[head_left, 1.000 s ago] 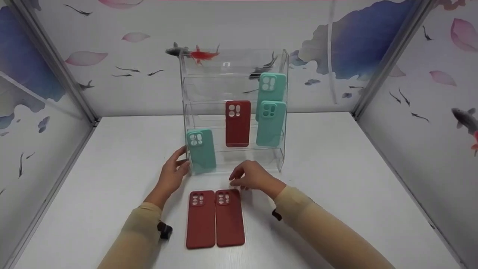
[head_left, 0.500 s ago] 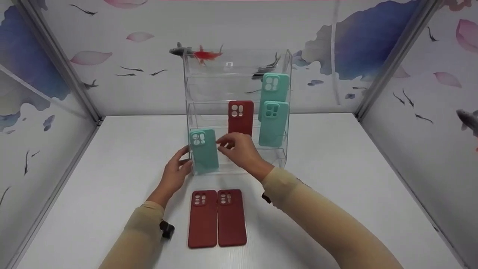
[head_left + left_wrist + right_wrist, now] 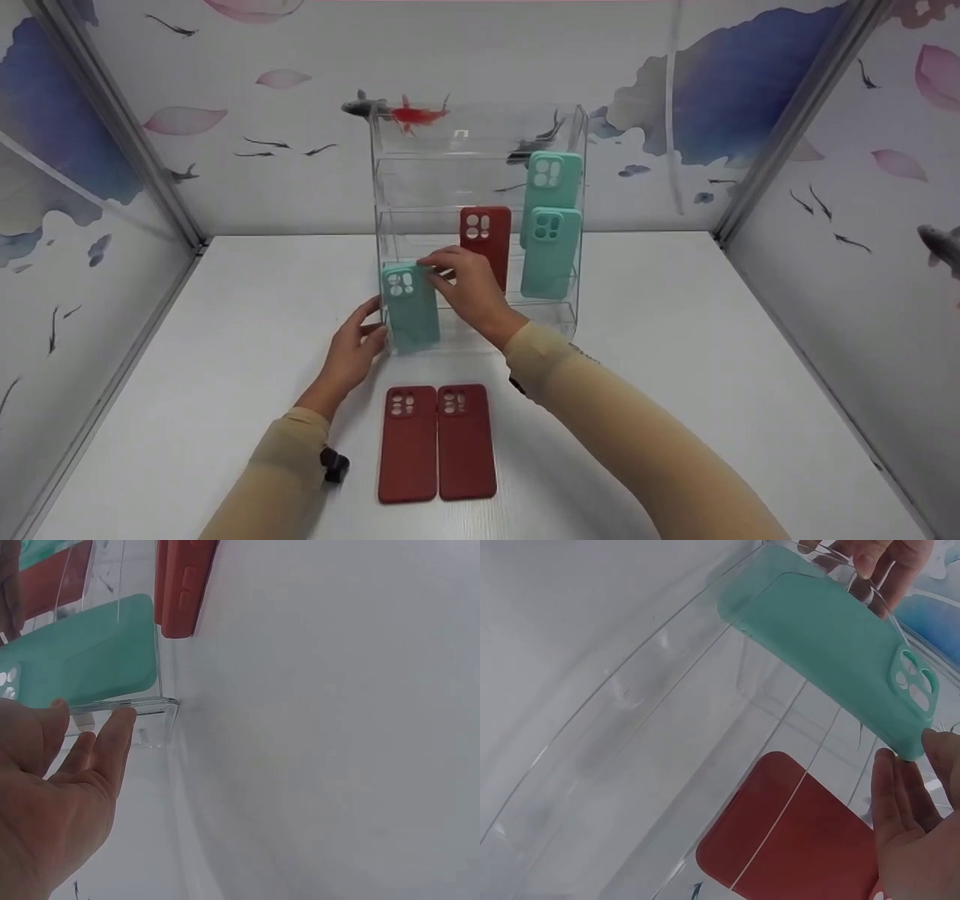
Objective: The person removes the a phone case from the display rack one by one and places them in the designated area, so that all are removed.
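A clear acrylic display rack (image 3: 495, 327) stands upright in the middle of the table. My left hand (image 3: 351, 358) holds its lower left side, thumb near the front edge and fingers along the side panel (image 3: 154, 720). In the lowest tier at the left leans a teal phone case (image 3: 412, 319), camera cutouts at the top. My right hand (image 3: 474, 289) pinches this case's upper right corner between thumb and fingers, as the right wrist view also shows. Behind that hand, a red phone case (image 3: 486, 232) in the tier above is partly covered.
Two more teal phone cases, an upper one (image 3: 555, 180) and a lower one (image 3: 551, 259), stand in the rack's right column. On the table before the rack, two red phone cases (image 3: 407, 457) (image 3: 466, 454) lie side by side. Printed wall panels (image 3: 262, 180) enclose the back and sides.
My right hand has come up and left from above the red cases on the table to the teal case's top corner, where it now pinches. My left hand has stayed on the rack.
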Available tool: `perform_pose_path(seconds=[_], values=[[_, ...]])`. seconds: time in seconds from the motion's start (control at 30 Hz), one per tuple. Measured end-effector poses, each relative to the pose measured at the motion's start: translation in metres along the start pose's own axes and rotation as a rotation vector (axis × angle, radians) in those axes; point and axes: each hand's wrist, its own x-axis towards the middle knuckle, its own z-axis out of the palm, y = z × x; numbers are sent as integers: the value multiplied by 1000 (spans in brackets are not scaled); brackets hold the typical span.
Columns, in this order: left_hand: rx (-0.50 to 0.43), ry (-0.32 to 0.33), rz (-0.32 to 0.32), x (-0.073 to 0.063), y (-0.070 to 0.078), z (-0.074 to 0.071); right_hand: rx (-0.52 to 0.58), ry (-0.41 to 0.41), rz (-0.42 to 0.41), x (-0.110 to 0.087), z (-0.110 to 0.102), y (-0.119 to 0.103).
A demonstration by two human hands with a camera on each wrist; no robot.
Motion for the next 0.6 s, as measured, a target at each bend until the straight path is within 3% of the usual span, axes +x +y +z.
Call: perform_pose_path(seconds=[0.6], values=[[7,9,-7,0,-2,1,11,41,-31,-4,-1,9]])
